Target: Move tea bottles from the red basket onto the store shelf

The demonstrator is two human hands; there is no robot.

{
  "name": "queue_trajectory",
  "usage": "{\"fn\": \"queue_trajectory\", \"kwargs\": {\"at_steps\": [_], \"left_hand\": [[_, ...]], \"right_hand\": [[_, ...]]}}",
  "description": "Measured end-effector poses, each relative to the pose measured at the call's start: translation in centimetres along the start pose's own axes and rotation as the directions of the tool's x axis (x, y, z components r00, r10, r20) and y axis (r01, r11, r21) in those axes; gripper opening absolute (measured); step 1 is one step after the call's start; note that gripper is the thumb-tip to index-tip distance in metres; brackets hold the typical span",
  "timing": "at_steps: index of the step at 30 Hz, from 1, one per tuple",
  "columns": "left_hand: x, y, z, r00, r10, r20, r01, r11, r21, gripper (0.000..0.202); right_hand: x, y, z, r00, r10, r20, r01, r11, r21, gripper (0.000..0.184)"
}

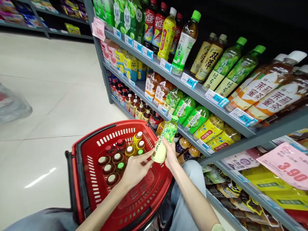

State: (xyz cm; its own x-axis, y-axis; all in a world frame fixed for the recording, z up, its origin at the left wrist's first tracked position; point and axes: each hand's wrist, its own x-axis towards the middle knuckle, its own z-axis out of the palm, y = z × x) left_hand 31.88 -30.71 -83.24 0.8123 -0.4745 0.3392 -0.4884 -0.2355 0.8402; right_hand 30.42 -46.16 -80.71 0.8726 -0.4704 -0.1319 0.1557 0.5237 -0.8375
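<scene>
My right hand (170, 153) is wrapped round a green tea bottle (166, 134) with a light green cap. The bottle leans, cap up and to the right, over the right side of a red shopping basket (80, 170). My left hand (135, 169) is above the basket, its thumb and forefinger apart. Its fingertips reach the lower left side of the bottle; whether they press on it I cannot tell. Inside the basket several drink bottles (112, 179) stand upright, with white, red, yellow-ringed and green caps.
A drinks shelf (183, 81) with several tiers of bottles rises close in front and to the right. Snack packets (233, 189) and a pink price sign (286, 165) are at the lower right. My knee (194, 176) is beside the basket. A clear plastic bag (13, 102) lies on the floor at left.
</scene>
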Motion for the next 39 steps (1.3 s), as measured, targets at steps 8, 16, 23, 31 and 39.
{"fn": "queue_trajectory", "kwargs": {"at_steps": [8, 16, 23, 31, 39], "left_hand": [[0.5, 1.2, 0.3, 0.951, -0.263, 0.163, 0.306, 0.877, -0.37, 0.051], [0.2, 0.9, 2.1, 0.916, -0.321, 0.241, 0.402, 0.746, -0.53, 0.06], [0.6, 1.9, 1.8, 0.875, -0.339, 0.346, 0.484, 0.608, -0.629, 0.073], [-1.0, 1.7, 1.9, 0.837, -0.32, 0.444, 0.546, 0.542, -0.639, 0.059], [-0.5, 2.7, 2.6, 0.77, -0.333, 0.544, 0.636, 0.339, -0.693, 0.069]], "right_hand": [[0.6, -1.0, -1.3, 0.974, 0.176, 0.146, -0.189, 0.978, 0.085, 0.086], [0.5, -1.8, -0.8, 0.978, 0.187, 0.092, -0.202, 0.96, 0.192, 0.079], [0.7, -2.6, -0.4, 0.982, 0.132, 0.137, -0.165, 0.949, 0.269, 0.056], [0.6, -2.3, -1.1, 0.959, 0.188, 0.213, -0.227, 0.958, 0.177, 0.052], [1.4, -3.3, -1.2, 0.969, -0.013, 0.247, -0.076, 0.935, 0.346, 0.056]]}}
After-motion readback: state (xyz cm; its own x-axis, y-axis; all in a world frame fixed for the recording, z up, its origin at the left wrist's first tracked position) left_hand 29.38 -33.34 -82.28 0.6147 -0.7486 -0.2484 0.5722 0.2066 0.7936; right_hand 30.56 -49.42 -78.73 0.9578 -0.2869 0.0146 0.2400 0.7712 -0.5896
